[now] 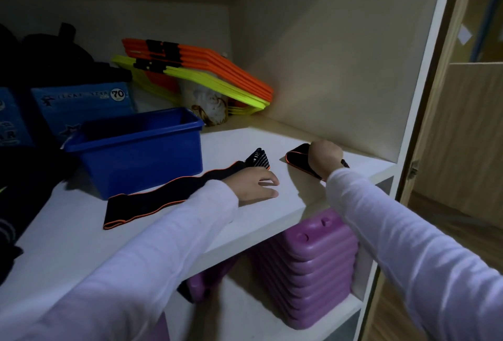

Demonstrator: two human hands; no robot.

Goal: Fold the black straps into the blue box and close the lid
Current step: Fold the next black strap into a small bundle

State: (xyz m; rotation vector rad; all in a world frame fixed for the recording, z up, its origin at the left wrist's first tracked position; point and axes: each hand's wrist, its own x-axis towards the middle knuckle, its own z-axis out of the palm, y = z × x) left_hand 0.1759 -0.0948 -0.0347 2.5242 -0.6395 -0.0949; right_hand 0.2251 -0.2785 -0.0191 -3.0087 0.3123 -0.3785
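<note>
An open blue box (141, 161) stands on the white shelf (81, 242), without a lid on it. In front of it a long black strap with orange edging (152, 199) lies flat, running under my left forearm. My left hand (254, 184) rests on the shelf at the strap's right end, fingers spread and holding nothing. A striped black end piece (258, 158) sticks up behind that hand. Further right, my right hand (325, 158) is closed on a second, folded black strap (296, 157) lying on the shelf.
Orange and yellow flat hoops (206, 74) lean at the back, with a white bundle (209, 106) below them. Blue printed boxes (81, 101) and dark bags (32, 57) fill the left. Purple stacked blocks (315, 267) sit on the shelf beneath. The cupboard's side wall (340, 68) rises on the right.
</note>
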